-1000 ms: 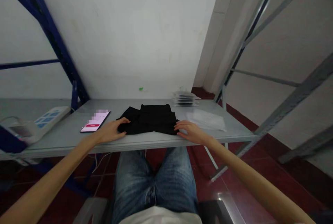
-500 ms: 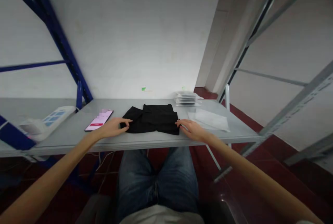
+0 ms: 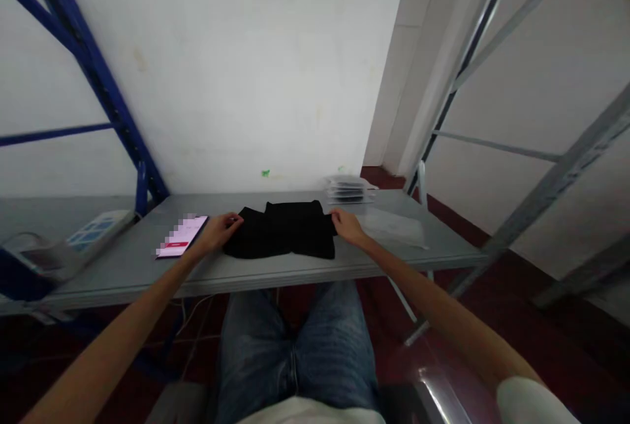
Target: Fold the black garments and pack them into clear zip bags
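Both hands are farther up the sides of the folded black cloth (image 3: pixel 288 233) than a second ago, when they sat at its lower corners. The cloth lies on the grey tabletop (image 3: pixel 275 274) in front of the seated person, in about the same place, but a small flap now juts from its right side. The right hand (image 3: pixel 348 224) has narrowed from loosely spread fingers to a pinch, with thumb and fingertips together on that flap. The left hand (image 3: pixel 219 233) is at the cloth's upper left edge, fingers curled in with only a narrow gap; whether they grip the fabric, I cannot tell. A phone (image 3: pixel 181 239) lies just left of that hand; clear plastic sheeting (image 3: pixel 396 227) lies right of the other.
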A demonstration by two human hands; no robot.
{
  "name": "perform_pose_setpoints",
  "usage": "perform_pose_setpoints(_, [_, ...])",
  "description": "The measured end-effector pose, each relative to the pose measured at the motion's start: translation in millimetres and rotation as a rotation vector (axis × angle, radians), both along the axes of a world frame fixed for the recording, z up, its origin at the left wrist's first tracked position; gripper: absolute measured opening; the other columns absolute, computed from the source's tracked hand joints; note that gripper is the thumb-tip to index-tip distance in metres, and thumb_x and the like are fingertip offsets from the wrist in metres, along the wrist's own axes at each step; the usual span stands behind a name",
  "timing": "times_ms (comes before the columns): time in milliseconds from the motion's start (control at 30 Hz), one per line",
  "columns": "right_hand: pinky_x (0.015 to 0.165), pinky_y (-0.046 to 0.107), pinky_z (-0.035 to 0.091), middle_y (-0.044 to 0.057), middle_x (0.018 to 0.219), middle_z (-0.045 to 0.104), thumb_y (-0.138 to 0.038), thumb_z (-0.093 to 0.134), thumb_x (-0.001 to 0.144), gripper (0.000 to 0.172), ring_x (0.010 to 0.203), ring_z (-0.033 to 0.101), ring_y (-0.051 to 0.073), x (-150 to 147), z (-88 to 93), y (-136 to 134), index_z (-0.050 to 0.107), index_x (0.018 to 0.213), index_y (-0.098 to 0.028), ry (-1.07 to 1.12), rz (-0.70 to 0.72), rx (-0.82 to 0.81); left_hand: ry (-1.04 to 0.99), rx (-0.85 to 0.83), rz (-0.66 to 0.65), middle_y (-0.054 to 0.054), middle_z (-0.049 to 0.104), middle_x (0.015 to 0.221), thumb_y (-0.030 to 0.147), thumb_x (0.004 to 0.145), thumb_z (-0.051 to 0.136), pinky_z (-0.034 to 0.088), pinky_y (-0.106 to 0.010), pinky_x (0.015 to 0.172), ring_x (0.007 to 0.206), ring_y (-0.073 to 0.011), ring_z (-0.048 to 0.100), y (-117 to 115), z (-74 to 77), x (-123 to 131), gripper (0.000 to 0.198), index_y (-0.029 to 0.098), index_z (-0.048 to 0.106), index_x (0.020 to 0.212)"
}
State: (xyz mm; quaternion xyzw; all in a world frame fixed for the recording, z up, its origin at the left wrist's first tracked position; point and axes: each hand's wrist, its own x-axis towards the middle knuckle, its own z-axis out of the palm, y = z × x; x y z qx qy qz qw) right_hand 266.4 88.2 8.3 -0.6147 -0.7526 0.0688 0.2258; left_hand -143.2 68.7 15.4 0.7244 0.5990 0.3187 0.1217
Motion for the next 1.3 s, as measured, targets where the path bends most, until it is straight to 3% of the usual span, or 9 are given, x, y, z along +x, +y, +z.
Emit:
perform_pose_setpoints(267, [0.086, 0.031, 0.047, 0.012, 0.112, 0.075, -0.023, 0.043, 0.108, 0.027, 0.102, 0.071, 0.024, -17.7, -4.3, -5.4, 0.064, 0.124, -0.018, -0.070, -0.123, 0.016, 0.298, 0.106, 0.013, -0.006, 0.071, 0.088, 0.061, 0.089, 0.055, 0.050, -0.034, 0.076, 0.083, -0.0257, 0.067, -1.5, -2.9, -7.3, 0.041, 0.025, 0.066, 0.106])
perform_pose_setpoints(500, [0.082, 0.033, 0.049, 0.015, 0.123, 0.068, -0.026, 0.049, 0.107, 0.024, 0.099, 0.070, 0.025, -26.9, 8.2, -19.2, 0.058, 0.128, -0.019, -0.202, -0.214, 0.054, 0.401, 0.115, -0.051, -0.006, 0.067, 0.088, 0.057, 0.096, 0.049, 0.050, -0.034, 0.076, 0.080, -0.0243, 0.065, -2.8, -7.6, -17.2, 0.038, 0.026, 0.065, 0.110])
perform_pose_setpoints(667, [0.081, 0.032, 0.048, 0.015, 0.123, 0.067, -0.027, 0.050, 0.107, 0.021, 0.099, 0.070, 0.024, -28.1, 14.0, -22.3, 0.062, 0.123, -0.020, -0.245, -0.220, 0.057, 0.532, 0.154, -0.121, -0.008, 0.071, 0.100, 0.045, 0.094, 0.053, 0.051, -0.039, 0.093, 0.102, -0.0285, 0.066, -2.4, 10.2, -23.9, 0.028, 0.026, 0.066, 0.110])
perform_pose_setpoints(767, [0.080, 0.032, 0.048, 0.014, 0.121, 0.068, -0.027, 0.050, 0.106, 0.021, 0.098, 0.069, 0.024, -29.4, 14.7, -21.3, 0.062, 0.122, -0.020, -0.238, -0.225, 0.049, 0.578, 0.254, -0.033, -0.012, 0.070, 0.112, 0.027, 0.093, 0.047, 0.049, -0.046, 0.101, 0.112, -0.0309, 0.064, -10.3, 27.9, -7.5, 0.025, 0.023, 0.068, 0.107])
perform_pose_setpoints(867, [0.079, 0.031, 0.046, 0.013, 0.120, 0.068, -0.028, 0.051, 0.106, 0.021, 0.096, 0.069, 0.023, -30.9, 12.9, -18.8, 0.062, 0.122, -0.020, -0.216, -0.244, 0.044, 0.556, 0.367, 0.043, -0.016, 0.069, 0.119, 0.019, 0.096, 0.037, 0.050, -0.049, 0.101, 0.117, -0.0325, 0.063, -21.7, 34.5, 31.3, 0.036, 0.019, 0.068, 0.114])
perform_pose_setpoints(967, [0.078, 0.031, 0.045, 0.012, 0.119, 0.068, -0.027, 0.050, 0.106, 0.021, 0.095, 0.069, 0.023, -31.7, 10.0, -16.6, 0.062, 0.122, -0.020, -0.194, -0.261, 0.056, 0.475, 0.404, -0.034, -0.015, 0.066, 0.136, 0.030, 0.105, 0.031, 0.047, -0.047, 0.110, 0.128, -0.0293, 0.060, -26.4, 19.9, 72.7, 0.042, 0.020, 0.063, 0.131])
perform_pose_setpoints(1067, [0.077, 0.030, 0.044, 0.011, 0.117, 0.069, -0.027, 0.051, 0.106, 0.019, 0.095, 0.069, 0.022, -30.7, 7.4, -14.5, 0.062, 0.120, -0.019, -0.184, -0.272, 0.052, 0.455, 0.321, -0.124, -0.011, 0.053, 0.158, 0.038, 0.107, 0.028, 0.032, -0.050, 0.125, 0.147, -0.0269, 0.046, -18.4, -8.5, 90.2, 0.051, 0.021, 0.055, 0.146])
perform_pose_setpoints(1200, [0.076, 0.029, 0.044, 0.010, 0.114, 0.070, -0.029, 0.053, 0.106, 0.017, 0.096, 0.068, 0.021, -26.0, 3.2, -9.9, 0.063, 0.117, -0.020, -0.154, -0.292, 0.015, 0.486, 0.090, -0.109, -0.007, 0.042, 0.166, 0.045, 0.107, 0.024, 0.023, -0.053, 0.129, 0.158, -0.0249, 0.030, -2.7, -38.0, 76.2, 0.060, 0.023, 0.040, 0.160])
perform_pose_setpoints(1300, [0.077, 0.028, 0.044, 0.010, 0.112, 0.071, -0.029, 0.053, 0.106, 0.017, 0.098, 0.069, 0.021, -21.5, -1.3, -5.9, 0.064, 0.115, -0.020, -0.130, -0.301, -0.005, 0.515, 0.026, -0.110, -0.004, 0.036, 0.169, 0.047, 0.107, 0.024, 0.018, -0.053, 0.130, 0.159, -0.0227, 0.026, 0.7, -44.0, 62.4, 0.061, 0.027, 0.032, 0.164])
